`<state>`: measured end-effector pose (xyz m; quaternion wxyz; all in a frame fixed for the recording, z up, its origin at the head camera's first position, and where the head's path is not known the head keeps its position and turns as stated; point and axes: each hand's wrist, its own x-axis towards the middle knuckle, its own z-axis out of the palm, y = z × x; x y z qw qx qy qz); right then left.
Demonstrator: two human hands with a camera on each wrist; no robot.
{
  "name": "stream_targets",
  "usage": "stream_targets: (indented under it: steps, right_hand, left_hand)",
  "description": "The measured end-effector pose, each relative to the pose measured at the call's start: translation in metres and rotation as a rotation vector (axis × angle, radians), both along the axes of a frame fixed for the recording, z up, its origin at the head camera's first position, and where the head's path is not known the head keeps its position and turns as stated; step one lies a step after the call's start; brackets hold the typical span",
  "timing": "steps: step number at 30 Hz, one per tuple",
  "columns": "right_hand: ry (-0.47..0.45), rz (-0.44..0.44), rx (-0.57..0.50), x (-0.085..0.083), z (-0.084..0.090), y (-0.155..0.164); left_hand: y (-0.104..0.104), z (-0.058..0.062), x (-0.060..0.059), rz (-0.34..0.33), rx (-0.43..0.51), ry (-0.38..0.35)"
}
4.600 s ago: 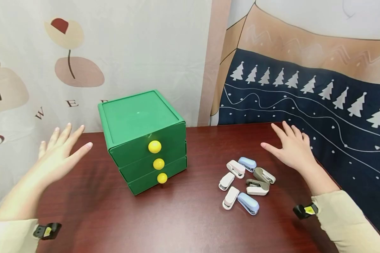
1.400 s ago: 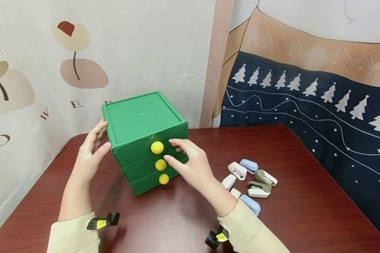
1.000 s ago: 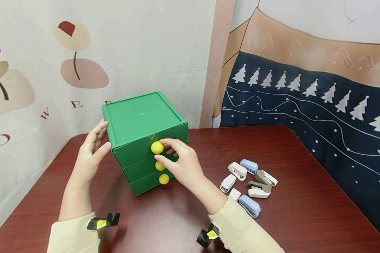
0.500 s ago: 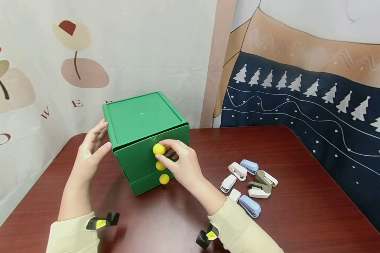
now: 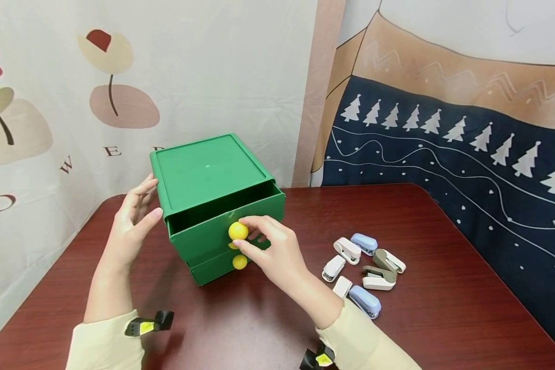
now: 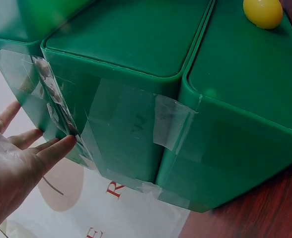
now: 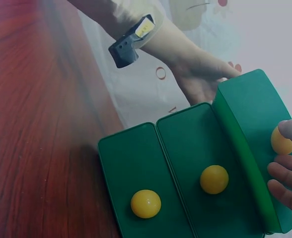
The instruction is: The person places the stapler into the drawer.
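From the head view, the right hand (image 5: 277, 252) is pinching the top yellow knob (image 5: 238, 230), drawing the top drawer (image 5: 226, 226) partly out of the green plastic drawer box (image 5: 208, 169) at the table's far left; a steady outward pull seems needed next. In the left wrist view, the left hand (image 6: 17, 168), fingers straight, is bracing the box's glossy, taped side. In the right wrist view, smooth round knobs are showing on flat drawer fronts.

We see bare hands; cream long sleeves (image 5: 106, 341); a black wrist strap (image 5: 150, 324) with a yellow tag on each wrist.
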<state>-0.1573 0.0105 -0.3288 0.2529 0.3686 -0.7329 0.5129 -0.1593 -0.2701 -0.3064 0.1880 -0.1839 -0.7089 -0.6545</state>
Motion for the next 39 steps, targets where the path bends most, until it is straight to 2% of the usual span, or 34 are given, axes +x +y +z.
stream_targets:
  steps: [9,24,39]
  right_hand:
    - [0.028,0.031,-0.011,0.014,-0.003,0.014]
    - [0.163,0.059,0.003,0.028,-0.004,0.032]
    - [0.195,0.071,-0.004,0.033,-0.005,0.036]
  left_hand:
    - [0.001,-0.001,-0.002,-0.011,0.014,0.015]
    - [0.0,-0.001,0.0,-0.018,0.024,0.024]
    - [0.0,-0.001,-0.001,-0.014,0.025,0.014]
